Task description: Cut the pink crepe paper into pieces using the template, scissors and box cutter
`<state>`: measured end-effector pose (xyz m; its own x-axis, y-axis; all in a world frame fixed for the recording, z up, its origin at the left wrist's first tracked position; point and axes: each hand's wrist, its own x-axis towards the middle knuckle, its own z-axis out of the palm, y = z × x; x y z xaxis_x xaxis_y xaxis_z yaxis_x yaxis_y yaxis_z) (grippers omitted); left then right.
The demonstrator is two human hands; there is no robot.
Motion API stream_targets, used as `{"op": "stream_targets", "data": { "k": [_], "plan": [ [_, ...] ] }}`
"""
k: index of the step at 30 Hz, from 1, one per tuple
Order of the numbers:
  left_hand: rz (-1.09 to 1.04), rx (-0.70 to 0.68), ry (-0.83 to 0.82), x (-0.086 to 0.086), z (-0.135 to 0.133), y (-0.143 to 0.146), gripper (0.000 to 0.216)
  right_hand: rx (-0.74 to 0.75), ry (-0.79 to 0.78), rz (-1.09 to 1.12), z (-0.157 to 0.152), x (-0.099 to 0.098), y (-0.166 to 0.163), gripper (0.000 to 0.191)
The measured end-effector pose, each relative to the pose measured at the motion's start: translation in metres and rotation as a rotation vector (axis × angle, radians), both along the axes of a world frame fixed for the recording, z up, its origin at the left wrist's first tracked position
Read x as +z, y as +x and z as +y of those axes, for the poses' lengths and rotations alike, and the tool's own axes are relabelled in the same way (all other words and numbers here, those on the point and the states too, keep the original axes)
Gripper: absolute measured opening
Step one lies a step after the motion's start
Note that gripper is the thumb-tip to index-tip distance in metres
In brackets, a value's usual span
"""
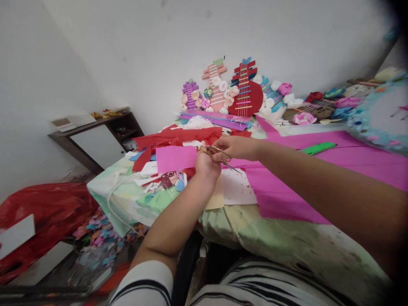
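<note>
My left hand (207, 165) is closed at the middle of the table, with a small rectangle of pink paper (176, 159) reaching out to its left. Its fingertips are hidden from me. Just above and to the right, my right hand (235, 148) is closed on gold-handled scissors (223, 154). Their blades point down to the right, over a white sheet (239, 187) with small red specks. The two hands are close together, and the scissors cross in front of the left one.
A large pink sheet (287, 187) covers the table's right part, with a green box cutter (318, 148) on it. Red paper scraps (185, 137) lie behind my hands. Decorated paper-and-stick guitars (247, 95) lean on the wall. A low cabinet (98, 144) stands left.
</note>
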<state>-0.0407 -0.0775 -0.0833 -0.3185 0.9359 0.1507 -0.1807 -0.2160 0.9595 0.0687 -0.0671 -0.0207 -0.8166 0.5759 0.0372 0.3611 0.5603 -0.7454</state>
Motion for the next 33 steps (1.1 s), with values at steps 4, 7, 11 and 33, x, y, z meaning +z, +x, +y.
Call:
{"op": "stream_targets", "data": {
  "k": [4,7,11,33],
  "plan": [
    [-0.154,0.027,-0.018,0.000,-0.003,0.006,0.031,0.022,-0.027,-0.045,0.009,-0.004,-0.009,0.028],
    [-0.213,0.020,-0.006,0.001,-0.006,0.010,0.028,0.031,-0.074,0.017,0.016,-0.007,-0.010,0.016],
    [0.090,-0.036,0.026,0.000,-0.004,0.001,0.032,0.015,-0.197,0.159,0.026,-0.006,-0.005,0.006],
    [1.208,-0.337,-0.063,-0.018,0.010,-0.031,0.025,0.232,-0.550,0.181,0.044,-0.003,-0.045,0.063]
  ]
}}
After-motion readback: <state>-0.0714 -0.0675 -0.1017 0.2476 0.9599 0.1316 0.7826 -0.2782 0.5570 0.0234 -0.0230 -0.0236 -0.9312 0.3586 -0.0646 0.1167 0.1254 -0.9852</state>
